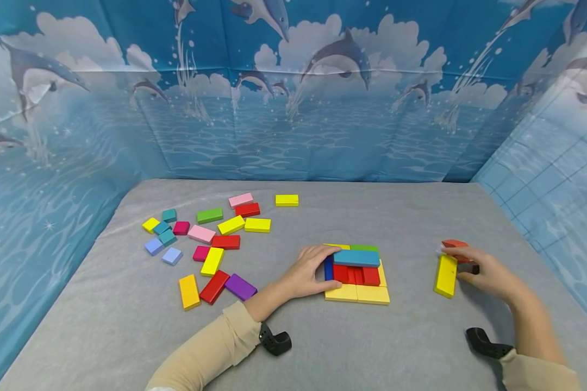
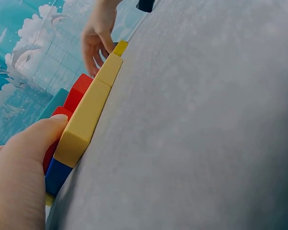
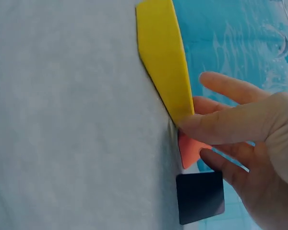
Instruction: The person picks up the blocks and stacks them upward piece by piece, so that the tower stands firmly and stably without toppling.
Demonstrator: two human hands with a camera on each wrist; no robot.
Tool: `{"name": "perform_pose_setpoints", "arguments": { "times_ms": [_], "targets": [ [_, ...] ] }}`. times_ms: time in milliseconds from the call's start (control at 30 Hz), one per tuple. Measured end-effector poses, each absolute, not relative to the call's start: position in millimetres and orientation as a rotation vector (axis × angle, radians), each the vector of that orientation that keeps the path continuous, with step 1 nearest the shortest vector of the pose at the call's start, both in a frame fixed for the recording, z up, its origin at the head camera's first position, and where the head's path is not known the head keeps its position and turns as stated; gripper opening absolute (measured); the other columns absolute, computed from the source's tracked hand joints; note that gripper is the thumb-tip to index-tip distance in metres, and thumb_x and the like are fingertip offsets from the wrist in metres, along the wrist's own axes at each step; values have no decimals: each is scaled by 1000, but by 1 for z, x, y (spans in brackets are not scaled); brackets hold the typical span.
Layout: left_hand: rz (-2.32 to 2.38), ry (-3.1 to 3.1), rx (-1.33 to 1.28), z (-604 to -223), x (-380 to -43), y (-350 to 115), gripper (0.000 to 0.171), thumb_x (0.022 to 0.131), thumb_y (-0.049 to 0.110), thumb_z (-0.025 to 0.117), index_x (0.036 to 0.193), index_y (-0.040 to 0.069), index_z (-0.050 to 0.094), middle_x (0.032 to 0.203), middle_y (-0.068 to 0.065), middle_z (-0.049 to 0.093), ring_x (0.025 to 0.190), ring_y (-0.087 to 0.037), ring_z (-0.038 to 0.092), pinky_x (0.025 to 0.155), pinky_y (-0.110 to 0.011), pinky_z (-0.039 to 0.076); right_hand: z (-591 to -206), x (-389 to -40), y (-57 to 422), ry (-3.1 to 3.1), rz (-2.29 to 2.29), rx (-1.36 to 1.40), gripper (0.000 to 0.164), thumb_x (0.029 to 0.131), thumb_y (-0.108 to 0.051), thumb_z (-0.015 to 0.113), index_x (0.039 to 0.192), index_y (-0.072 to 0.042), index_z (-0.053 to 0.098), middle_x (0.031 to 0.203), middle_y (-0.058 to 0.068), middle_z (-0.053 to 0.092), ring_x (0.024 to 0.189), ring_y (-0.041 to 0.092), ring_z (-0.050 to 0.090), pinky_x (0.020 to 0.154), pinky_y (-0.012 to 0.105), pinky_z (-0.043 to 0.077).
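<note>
The left hand [image 1: 305, 274] grips the left side of the stack [image 1: 357, 295], thumb and fingers bent around it. Well right of the stack, the right hand [image 1: 489, 274] touches a yellow block [image 1: 445, 276]; whether its fingers pinch it, I cannot tell. Loose blocks [image 1: 226, 242] lie left of the stack.

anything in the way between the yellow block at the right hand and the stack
Nothing visible: only grey cloth lies between the yellow block, which the right hand touches, and the stack. The orange block lies off that path, and the left hand is at the stack's left side.
</note>
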State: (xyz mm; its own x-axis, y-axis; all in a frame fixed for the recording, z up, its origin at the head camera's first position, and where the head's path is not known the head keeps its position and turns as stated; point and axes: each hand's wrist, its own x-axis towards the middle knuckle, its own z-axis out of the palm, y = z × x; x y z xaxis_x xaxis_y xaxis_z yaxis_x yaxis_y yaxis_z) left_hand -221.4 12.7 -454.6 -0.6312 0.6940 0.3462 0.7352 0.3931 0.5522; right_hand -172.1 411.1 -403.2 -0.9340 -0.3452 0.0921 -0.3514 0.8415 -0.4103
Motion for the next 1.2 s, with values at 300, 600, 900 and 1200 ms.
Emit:
{"name": "perform_pose_setpoints", "arguments": {
  "times_ms": [300, 600, 900, 1200],
  "targets": [
    [-1086, -2557, -1335, -453, -222, 12, 67, 80, 37, 68, 136, 14, 39, 133, -1, 46, 124, -17, 37, 103, -40, 26, -404, -176, 409, -3078, 636, 481, 46, 72, -6, 74, 115, 1, 59, 111, 23, 54, 90, 30, 51, 72, 37, 46],
    [-1078, -2565, -1326, -454, -221, 12, 68, 79, 37, 68, 136, 15, 39, 133, -2, 46, 125, -18, 37, 103, -41, 26, -407, -177, 403, -2981, 626, 421, 35, 70, -20, 79, 97, -5, 62, 95, 10, 58, 77, 10, 48, 65, 25, 45],
    [-1068, -2568, -1318, -452, -221, 12, 68, 79, 38, 69, 136, 15, 40, 131, -1, 47, 124, -17, 37, 103, -40, 26, -390, -177, 347, -2754, 842, 555, 28, 71, -14, 78, 95, -9, 63, 92, 2, 60, 76, 4, 48, 64, 20, 43],
    [-1080, -2578, -1329, -453, -222, 11, 68, 80, 39, 67, 137, 15, 38, 135, -2, 45, 126, -18, 36, 104, -40, 25, -397, -175, 287, -2709, 937, 715, 30, 68, -16, 81, 92, -13, 62, 84, -7, 55, 71, 10, 48, 60, 22, 42]
  ]
}}
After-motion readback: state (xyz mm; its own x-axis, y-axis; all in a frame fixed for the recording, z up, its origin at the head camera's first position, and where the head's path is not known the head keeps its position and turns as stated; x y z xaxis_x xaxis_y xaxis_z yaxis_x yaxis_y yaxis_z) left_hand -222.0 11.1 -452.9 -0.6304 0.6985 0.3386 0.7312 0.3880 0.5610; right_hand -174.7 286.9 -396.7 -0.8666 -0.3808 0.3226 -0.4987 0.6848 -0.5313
